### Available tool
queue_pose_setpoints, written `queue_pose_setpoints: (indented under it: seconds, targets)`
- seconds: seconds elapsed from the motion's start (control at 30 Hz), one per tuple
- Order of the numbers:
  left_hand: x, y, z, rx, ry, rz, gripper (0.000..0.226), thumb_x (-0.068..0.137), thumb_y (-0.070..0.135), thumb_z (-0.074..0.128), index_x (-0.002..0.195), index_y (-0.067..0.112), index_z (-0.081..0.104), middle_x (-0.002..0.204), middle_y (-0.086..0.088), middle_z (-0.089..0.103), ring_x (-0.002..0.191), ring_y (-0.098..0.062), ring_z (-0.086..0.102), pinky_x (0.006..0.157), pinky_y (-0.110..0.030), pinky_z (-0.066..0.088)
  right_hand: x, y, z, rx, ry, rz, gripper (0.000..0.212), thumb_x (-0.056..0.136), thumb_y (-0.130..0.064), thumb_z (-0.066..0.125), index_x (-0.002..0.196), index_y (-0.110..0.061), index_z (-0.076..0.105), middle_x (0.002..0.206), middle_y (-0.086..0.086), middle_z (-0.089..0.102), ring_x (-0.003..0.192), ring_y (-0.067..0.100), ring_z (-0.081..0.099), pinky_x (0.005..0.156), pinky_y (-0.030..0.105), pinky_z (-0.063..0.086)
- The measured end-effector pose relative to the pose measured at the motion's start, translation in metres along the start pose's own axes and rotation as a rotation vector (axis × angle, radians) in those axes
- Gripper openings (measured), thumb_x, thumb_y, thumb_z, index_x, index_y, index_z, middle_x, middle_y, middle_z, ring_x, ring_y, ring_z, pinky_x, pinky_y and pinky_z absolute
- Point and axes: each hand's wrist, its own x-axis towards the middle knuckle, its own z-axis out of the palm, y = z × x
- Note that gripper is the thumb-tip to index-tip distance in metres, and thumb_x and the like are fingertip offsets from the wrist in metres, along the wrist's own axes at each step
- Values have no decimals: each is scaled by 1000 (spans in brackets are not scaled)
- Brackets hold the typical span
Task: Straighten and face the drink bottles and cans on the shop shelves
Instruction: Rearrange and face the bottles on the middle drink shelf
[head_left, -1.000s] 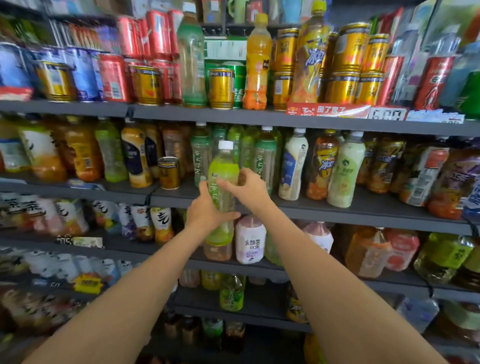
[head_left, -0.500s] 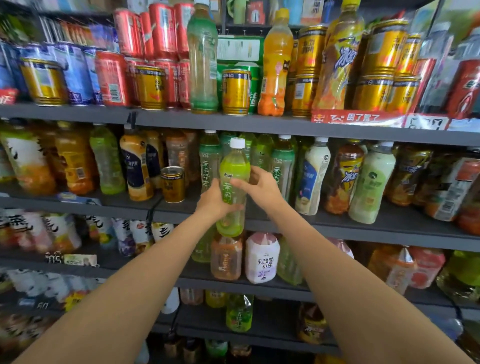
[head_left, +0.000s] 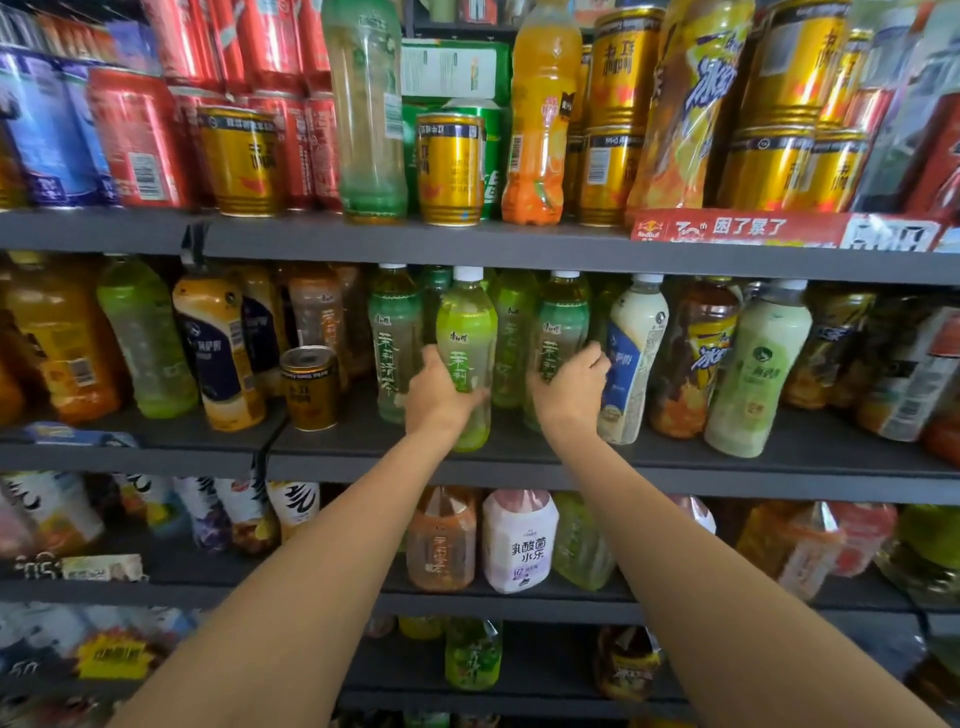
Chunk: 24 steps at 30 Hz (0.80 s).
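Observation:
A light-green tea bottle (head_left: 466, 332) with a white cap stands upright at the front of the second shelf (head_left: 519, 462). My left hand (head_left: 439, 392) is wrapped around its lower half. My right hand (head_left: 571, 387) rests on the darker green tea bottle (head_left: 558, 332) beside it, fingers curled on its label. More green tea bottles (head_left: 395, 338) stand close behind and to the left. A small gold can (head_left: 310, 387) stands alone further left on the same shelf.
The top shelf (head_left: 363, 241) holds red cans, gold cans (head_left: 451, 169), a tall green bottle and an orange bottle. White and blue bottle (head_left: 631, 358), brown and pale green bottles stand to the right. Lower shelves carry more drinks, among them a white bottle (head_left: 519, 540).
The light-green bottle went from being held in both hands in front of the shelf to standing on the second shelf. My right hand left it and moved to the neighbouring green bottle.

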Motion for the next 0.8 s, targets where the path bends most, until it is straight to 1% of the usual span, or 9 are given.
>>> queue_pose_setpoints:
  seconds: [0.03, 0.1, 0.23, 0.33, 0.4, 0.5, 0.6, 0.7, 0.8]
  targets:
    - [3, 0, 1, 17, 5, -5, 68, 79, 28, 73, 132, 9, 34, 127, -12, 57, 116, -32, 55, 90, -41, 45, 4, -1, 3, -1, -26, 19, 80, 84, -21, 67, 141, 5, 17, 142, 23, 30, 131, 37, 34, 106, 39, 31]
    - [8, -1, 4, 36, 22, -17, 68, 79, 30, 72, 132, 10, 34, 127, -13, 57, 116, -33, 55, 91, -44, 45, 11, 0, 10, 32, -60, 76, 80, 82, -21, 70, 139, 5, 20, 140, 24, 34, 130, 37, 37, 105, 41, 33]
    - [14, -4, 8, 76, 53, -9, 69, 80, 32, 71, 133, 9, 32, 127, -14, 57, 115, -34, 55, 91, -45, 45, 14, 7, 19, 54, -60, 195, 70, 82, -23, 71, 130, 4, 29, 137, 22, 38, 127, 37, 41, 100, 41, 37]
    - [16, -4, 12, 87, 64, 5, 69, 82, 32, 69, 134, 9, 31, 127, -14, 56, 116, -34, 55, 90, -43, 45, 10, 13, 20, 28, -15, 172, 60, 81, -23, 71, 123, 2, 36, 133, 20, 42, 121, 36, 46, 94, 40, 40]
    - [18, -5, 14, 84, 61, 8, 68, 83, 31, 68, 135, 9, 30, 128, -13, 55, 117, -33, 54, 93, -42, 43, 4, 15, 17, 26, 3, 150, 59, 78, -25, 72, 119, 1, 39, 129, 19, 46, 118, 35, 48, 91, 39, 41]
    - [20, -8, 14, 56, 20, 4, 68, 84, 29, 66, 137, 7, 28, 133, -15, 51, 123, -33, 50, 98, -42, 39, -6, 15, 12, 34, -17, 109, 58, 76, -26, 73, 116, 1, 41, 125, 17, 49, 115, 33, 51, 90, 38, 42]
    - [16, -12, 8, 36, -7, 21, 66, 85, 25, 66, 137, 5, 30, 135, -16, 47, 124, -32, 48, 100, -41, 38, -16, 14, 8, 52, -54, 64, 55, 75, -26, 74, 113, 0, 44, 118, 16, 54, 109, 32, 54, 88, 39, 45]
    - [7, -18, 0, 15, 10, 44, 57, 88, 21, 62, 135, 6, 34, 134, -14, 45, 121, -33, 49, 97, -41, 40, -30, 10, 6, 66, -50, 28, 53, 75, -24, 75, 109, 2, 44, 113, 17, 53, 103, 32, 54, 84, 40, 46]
    - [-3, -28, -10, -5, 88, 177, 41, 88, 17, 59, 125, 9, 43, 125, -9, 50, 113, -26, 53, 92, -36, 42, -45, 11, 4, 64, 48, -9, 54, 72, -24, 76, 106, 3, 43, 109, 17, 48, 105, 32, 47, 87, 38, 40]
